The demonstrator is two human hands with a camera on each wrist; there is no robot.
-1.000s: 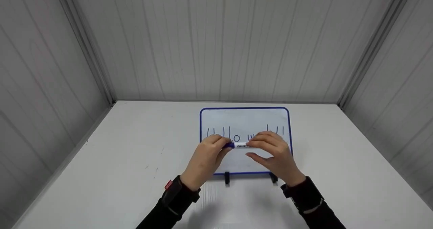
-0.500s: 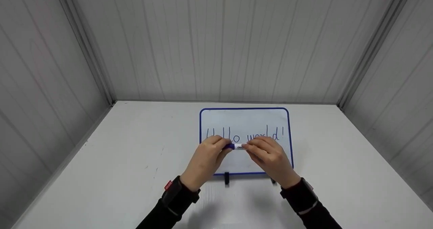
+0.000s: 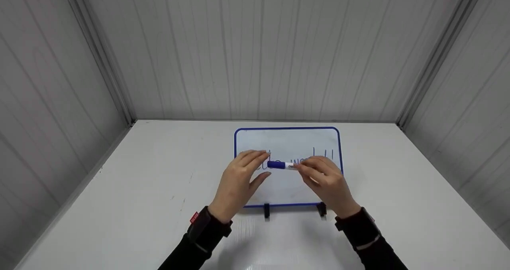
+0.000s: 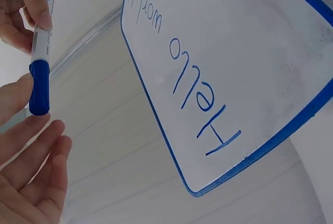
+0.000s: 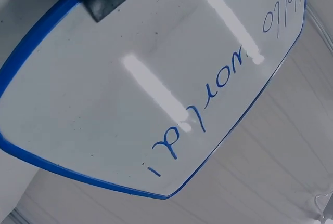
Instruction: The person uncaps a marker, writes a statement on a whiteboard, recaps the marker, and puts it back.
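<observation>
Right hand point(image 3: 324, 178) pinches the capped marker point(image 3: 283, 165) before the propped whiteboard point(image 3: 287, 139); left hand point(image 3: 239, 178) hovers released beside its cap.

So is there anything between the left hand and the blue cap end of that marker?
Nothing visible. The right hand pinches the marker by its white barrel, and the blue cap end points at the left hand, whose straight fingers lie right beside the cap. Only the whiteboard stands behind them.
</observation>
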